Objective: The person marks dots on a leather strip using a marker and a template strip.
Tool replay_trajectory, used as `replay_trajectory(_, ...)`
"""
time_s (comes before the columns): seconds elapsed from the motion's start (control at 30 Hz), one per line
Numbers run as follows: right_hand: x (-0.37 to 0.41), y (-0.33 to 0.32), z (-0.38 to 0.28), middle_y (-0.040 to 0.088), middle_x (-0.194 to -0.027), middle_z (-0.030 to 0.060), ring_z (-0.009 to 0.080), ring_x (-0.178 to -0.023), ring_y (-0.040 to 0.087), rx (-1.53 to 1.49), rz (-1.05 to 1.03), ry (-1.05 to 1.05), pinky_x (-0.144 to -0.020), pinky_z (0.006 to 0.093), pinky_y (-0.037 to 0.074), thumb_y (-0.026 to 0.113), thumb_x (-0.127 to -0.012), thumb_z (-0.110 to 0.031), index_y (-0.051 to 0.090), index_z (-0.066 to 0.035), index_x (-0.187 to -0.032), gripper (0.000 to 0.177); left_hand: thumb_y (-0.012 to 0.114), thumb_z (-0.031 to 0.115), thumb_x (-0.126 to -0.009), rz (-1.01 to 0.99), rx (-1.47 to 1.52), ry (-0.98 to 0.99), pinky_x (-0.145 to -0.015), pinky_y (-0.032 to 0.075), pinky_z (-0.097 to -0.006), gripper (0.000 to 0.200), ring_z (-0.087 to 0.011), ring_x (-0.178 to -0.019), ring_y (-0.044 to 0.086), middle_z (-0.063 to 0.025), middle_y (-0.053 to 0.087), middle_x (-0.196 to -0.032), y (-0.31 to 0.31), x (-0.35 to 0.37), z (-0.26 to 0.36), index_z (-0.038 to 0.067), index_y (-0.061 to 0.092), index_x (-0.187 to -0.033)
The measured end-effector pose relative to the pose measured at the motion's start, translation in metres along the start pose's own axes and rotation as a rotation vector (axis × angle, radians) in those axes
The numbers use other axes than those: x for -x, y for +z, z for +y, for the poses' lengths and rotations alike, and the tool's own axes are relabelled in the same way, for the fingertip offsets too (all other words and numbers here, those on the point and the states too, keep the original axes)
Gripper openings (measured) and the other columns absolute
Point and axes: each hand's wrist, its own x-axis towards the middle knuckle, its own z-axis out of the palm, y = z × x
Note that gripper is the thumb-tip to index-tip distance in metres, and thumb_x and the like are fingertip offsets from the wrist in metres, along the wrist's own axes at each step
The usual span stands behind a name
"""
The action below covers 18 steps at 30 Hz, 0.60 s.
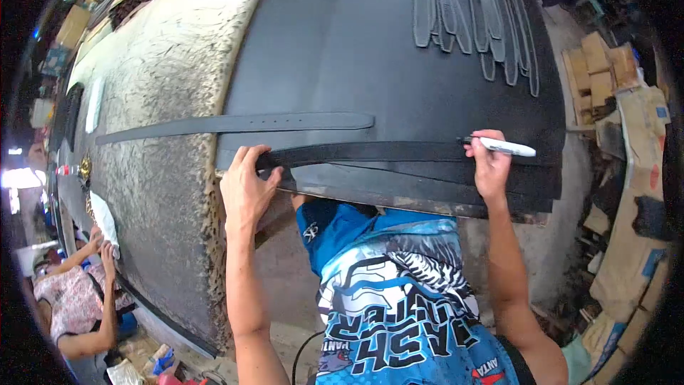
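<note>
If the left hand's [246, 187] curled fingers slacken on the strap [363, 152] at the desk's [164, 93] front edge, the marker [507, 147] pinched in the right hand's [490, 170] fingers may wander.

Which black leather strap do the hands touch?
The lower long black strap: left hand presses its end, right hand holds a white marker at it. The punched strap above lies untouched.

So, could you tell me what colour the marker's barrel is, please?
The marker is white, black at one end; head view.
</note>
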Motion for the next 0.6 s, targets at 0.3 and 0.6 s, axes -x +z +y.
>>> replay_trajectory(0.3,-0.002,-0.002,0.006,0.060,-0.093,0.0040,0.0097,-0.076,0.061,0.036,0.003,-0.041,-0.071,0.0243,0.054,0.060,-0.099,-0.004,0.060,0.000,-0.106,0.009,0.077,0.011,-0.083,-0.128,0.632,-0.274,-0.066,0.045,-0.0245,0.022,-0.0059,-0.072,0.053,0.0012,0.067,-0.079,-0.023,0.010,-0.047,0.000,0.073,-0.103)
replay_trajectory(0.6,-0.001,-0.005,0.009,0.061,-0.094,0.0049,0.0105,-0.077,0.062,0.064,-0.011,-0.054,-0.072,0.0250,0.054,0.059,-0.100,-0.006,0.060,0.000,-0.108,0.010,0.076,0.014,-0.086,-0.097,0.870,-0.304,-0.078,0.048,-0.0273,0.021,-0.0094,-0.081,0.059,-0.0022,0.070,-0.087,-0.008,0.018,-0.049,-0.001,0.073,-0.100)
